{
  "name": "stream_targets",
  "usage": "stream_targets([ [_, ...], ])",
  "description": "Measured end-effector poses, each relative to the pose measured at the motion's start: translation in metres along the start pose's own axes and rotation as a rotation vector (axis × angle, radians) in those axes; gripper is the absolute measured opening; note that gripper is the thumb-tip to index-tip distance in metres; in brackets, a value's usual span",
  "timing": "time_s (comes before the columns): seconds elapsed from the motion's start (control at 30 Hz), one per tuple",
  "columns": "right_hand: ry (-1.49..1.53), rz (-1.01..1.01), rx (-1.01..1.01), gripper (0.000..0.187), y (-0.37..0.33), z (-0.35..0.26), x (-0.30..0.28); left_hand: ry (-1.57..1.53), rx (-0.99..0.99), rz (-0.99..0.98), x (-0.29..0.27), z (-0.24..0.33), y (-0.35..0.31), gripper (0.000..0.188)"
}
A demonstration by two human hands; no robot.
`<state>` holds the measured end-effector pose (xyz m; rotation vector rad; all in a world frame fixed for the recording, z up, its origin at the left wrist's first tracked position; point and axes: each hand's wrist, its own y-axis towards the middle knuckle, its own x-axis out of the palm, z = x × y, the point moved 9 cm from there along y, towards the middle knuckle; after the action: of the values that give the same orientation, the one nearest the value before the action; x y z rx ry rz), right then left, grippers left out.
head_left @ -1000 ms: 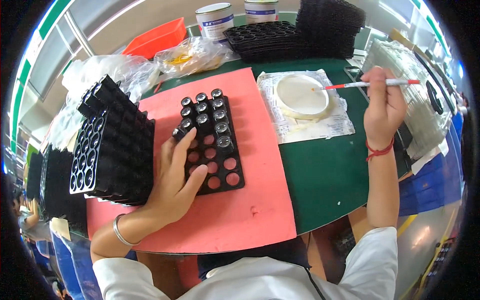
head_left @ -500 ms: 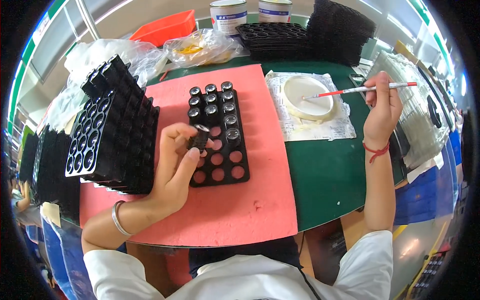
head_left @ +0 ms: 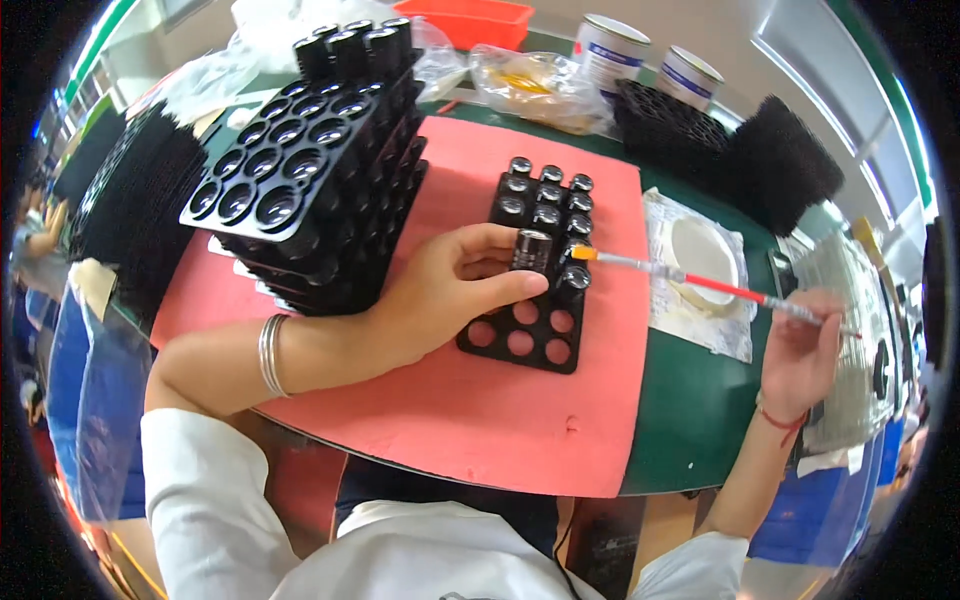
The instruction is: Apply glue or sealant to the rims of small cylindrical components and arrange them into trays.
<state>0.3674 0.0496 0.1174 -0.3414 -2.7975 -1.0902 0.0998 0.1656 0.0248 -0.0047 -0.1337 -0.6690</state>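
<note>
Two hands are working here: the left hand [head_left: 440, 300] is pinching one small black cylinder [head_left: 531, 250], and the right hand [head_left: 805, 355] is holding one red-handled brush [head_left: 700, 283]. One flat black tray [head_left: 535, 270] is lying on one red mat [head_left: 480, 400], and about nine cylinders are sitting in it (the hand is hiding some). Two white tins [head_left: 645, 62] are standing behind, one white dish [head_left: 700, 252] beside.

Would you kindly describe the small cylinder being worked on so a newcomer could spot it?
On the pink mat lies a flat black tray of round holes. The cylinder is the dark one pinched in the left hand, lifted above its seated neighbours, with a brush tip beside it.
</note>
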Motion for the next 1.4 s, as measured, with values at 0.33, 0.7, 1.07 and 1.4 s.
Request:
stream_targets([
  [0.33, -0.162, -0.138, 0.004, 0.026, -0.006, 0.002, 0.023, -0.051, -0.02, -0.009, -0.002, -0.005, -0.001, 0.025],
  [0.7, -0.279, -0.115, 0.005, 0.026, -0.005, 0.003, 0.027, -0.119, 0.034, -0.01, -0.003, -0.001, -0.003, 0.02],
  [1.07, -0.275, 0.001, -0.036, 0.025, 0.002, 0.005, 0.001, -0.108, 0.038, -0.103, 0.005, -0.001, -0.004, 0.024],
  [1.4, -0.117, 0.175, -0.011, 0.026, 0.006, 0.01, -0.022, 0.016, 0.188, -0.144, 0.029, 0.047, -0.04, 0.029],
])
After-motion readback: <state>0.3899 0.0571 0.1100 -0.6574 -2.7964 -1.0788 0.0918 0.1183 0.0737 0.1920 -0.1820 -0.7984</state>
